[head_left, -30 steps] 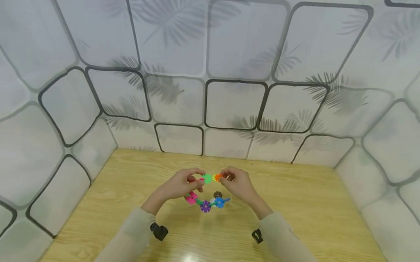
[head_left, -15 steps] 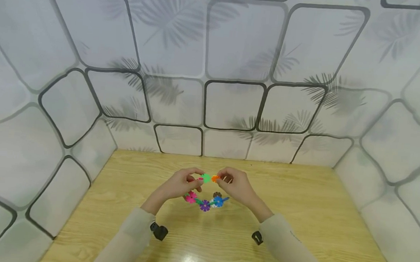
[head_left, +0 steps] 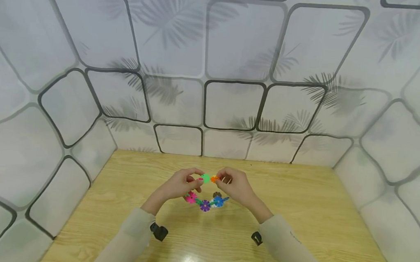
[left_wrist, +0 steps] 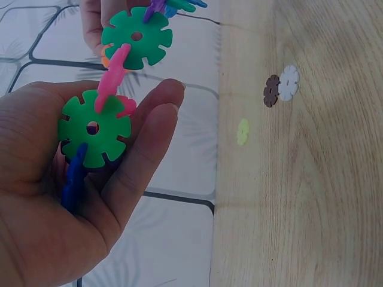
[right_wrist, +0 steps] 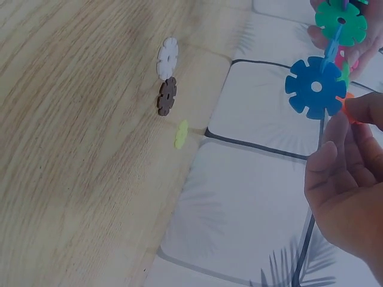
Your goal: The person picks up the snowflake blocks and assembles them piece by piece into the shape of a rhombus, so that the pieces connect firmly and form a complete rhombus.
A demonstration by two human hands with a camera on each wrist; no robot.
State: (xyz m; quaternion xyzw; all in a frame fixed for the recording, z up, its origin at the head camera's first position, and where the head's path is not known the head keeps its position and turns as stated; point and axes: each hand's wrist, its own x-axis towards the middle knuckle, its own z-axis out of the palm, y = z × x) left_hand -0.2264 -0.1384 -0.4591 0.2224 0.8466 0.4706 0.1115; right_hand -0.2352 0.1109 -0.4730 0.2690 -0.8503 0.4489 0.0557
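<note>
A chain of coloured snowflake discs hangs between the hands in the head view, with pink [head_left: 191, 198], purple [head_left: 205, 206] and blue [head_left: 218, 200] discs along its lower curve. The left hand [head_left: 181, 183] grips one end, where a bright green disc [head_left: 206, 178] sticks out past the fingertips. In the left wrist view, a green disc [left_wrist: 94, 137] and a dark blue disc [left_wrist: 73, 182] lie against its palm and fingers. Thumb and fingers of the right hand [head_left: 236, 184] pinch an orange disc [head_left: 214, 179], edge close to the bright green one.
On the wooden table [head_left: 286, 202] lie a brown disc [right_wrist: 167, 96], a white disc [right_wrist: 168, 58] touching it and a pale yellow disc [right_wrist: 181, 134]. Patterned white walls [head_left: 234, 104] stand around the table's back and sides.
The right hand has shifted slightly left with the orange disc, narrowing the gap to the bright green disc. The yellow beside the orange disc has gone from sight. The left hand stays nearly still.
</note>
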